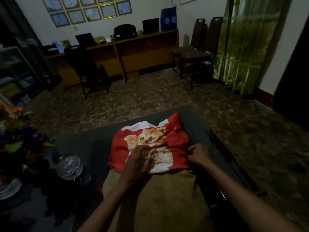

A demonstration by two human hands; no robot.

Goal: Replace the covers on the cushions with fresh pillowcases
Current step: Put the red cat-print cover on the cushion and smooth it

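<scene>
Pillowcase (pixel 148 144) under both hands | left hand (pixel 139 162) flat — right hand (pixel 199 155) pinching edge

Far wall: long wooden desk (pixel 133 52) carrying two laptops (pixel 86 39), a black printer (pixel 125 31) and a blue bag (pixel 168 18). Framed certificates (pixel 87 10) hang above. One dark chair (pixel 83 64) stands at the desk; two stacked-back chairs (pixel 199 47) stand beside green curtains (pixel 247 39). Tiled floor (pixel 150 97). Flowers (pixel 18 131) and crumpled clear plastic (pixel 70 164) lie at left.
</scene>
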